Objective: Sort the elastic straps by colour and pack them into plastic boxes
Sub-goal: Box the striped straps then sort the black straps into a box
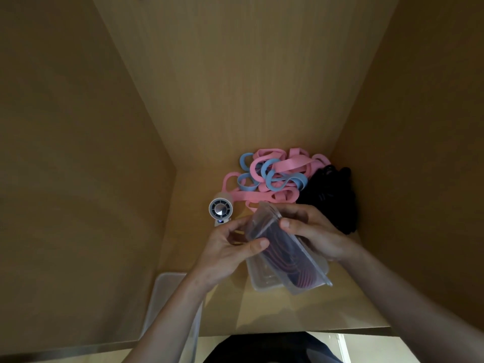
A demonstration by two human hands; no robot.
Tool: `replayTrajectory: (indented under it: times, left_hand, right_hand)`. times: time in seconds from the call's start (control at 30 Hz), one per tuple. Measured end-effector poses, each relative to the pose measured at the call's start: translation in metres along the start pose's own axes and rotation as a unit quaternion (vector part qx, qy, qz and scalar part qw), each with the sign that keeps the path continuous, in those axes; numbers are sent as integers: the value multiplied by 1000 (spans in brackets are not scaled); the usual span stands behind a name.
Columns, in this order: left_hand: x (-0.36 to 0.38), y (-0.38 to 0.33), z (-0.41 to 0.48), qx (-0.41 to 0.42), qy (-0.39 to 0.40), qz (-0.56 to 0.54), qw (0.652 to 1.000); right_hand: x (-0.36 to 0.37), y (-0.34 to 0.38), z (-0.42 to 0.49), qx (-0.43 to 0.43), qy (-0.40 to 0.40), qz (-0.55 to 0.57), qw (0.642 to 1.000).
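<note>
Holding a clear plastic box (290, 260) tilted between both hands, I have my left hand (230, 247) curled round its near-left side, thumb lying across the face. My right hand (314, 231) grips the far-right edge, its fingers (286, 223) pinching the rim. Inside the box, right under my fingers, sit dark straps with reddish edges (285, 258), packed on end.

Just below my fingers a second clear box (262, 280) rests on the surface (275, 315); I cannot tell what it holds. Beyond my fingertips lies a tangled heap of pink straps (288, 163) with blue straps (272, 176) looped through it. A pile of black straps (332, 195) sits just past my right hand, touching the pink ones. A small round fan (220, 208) stands near my left fingers, on their far-left side. A larger clear tub (162, 297) stands under my left forearm.
</note>
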State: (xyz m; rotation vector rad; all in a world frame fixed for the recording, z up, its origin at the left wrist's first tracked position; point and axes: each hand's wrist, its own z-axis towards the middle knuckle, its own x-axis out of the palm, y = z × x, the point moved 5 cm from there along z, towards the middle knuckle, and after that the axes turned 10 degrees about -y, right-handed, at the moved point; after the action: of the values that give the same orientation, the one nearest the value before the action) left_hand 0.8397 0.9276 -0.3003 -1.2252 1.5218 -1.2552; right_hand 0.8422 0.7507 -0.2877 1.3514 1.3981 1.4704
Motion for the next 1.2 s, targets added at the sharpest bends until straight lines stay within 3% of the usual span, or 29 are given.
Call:
replayTrajectory:
  times: [0.33, 0.73, 0.93, 1.1, 1.2]
  left_hand:
    - [-3, 7, 4, 6, -8, -7, 1000]
    - [-2, 18, 9, -6, -41, -29, 999]
    - [-15, 42, 8, -42, -59, -83, 994]
    - [-9, 50, 2, -13, 40, 22, 999]
    - [-5, 52, -2, 47, 55, 141, 987]
  right_hand:
    - [-4, 1, 4, -22, -29, -41, 999]
    - [-14, -3, 7, -21, -68, -13, 997]
    - [-44, 16, 9, -42, -170, -29, 984]
    - [-54, 41, 8, -71, -177, -94, 977]
    - [-48, 49, 7, -77, -159, -119, 977]
